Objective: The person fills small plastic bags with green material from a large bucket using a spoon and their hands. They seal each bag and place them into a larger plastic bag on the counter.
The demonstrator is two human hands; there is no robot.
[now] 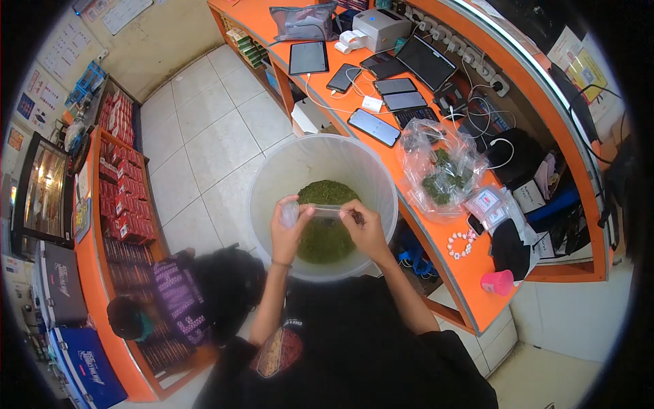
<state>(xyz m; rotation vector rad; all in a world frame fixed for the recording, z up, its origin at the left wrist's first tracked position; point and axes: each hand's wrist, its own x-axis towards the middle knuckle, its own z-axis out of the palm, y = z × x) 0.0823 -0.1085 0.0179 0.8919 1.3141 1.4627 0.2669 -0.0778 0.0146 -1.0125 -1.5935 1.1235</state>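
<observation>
While a narrow strip of clear plastic (pixel 328 207) is stretched level between the left hand (pixel 286 228) and the right hand (pixel 369 230), its two ends are pinched by fingers that are closed on it. A pale, crumpled bit of plastic (pixel 290 214) is also kept within the left hand; a small dark spot is seen at the right fingertips, too small to be made out. The strip is held above the mouth of a large translucent tub (pixel 274 178), well inside its rim, and chopped green matter (pixel 325 244) is seen at the bottom. Both wrists are brought in over the near rim, which is closely backed by a black shirt (pixel 354 334). On the right, the tub is set just beside the edge of an orange surface (pixel 471 290); whether it is touched cannot be told. Along that edge, space is taken up by a phone (pixel 374 127) and a clear bag (pixel 469 162) of green leaves, while a pink cup (pixel 497 282) is placed near the closest corner. To the left, open room is offered by the tiled floor (pixel 204 129), bounded farther out by an orange cabinet (pixel 139 371).
</observation>
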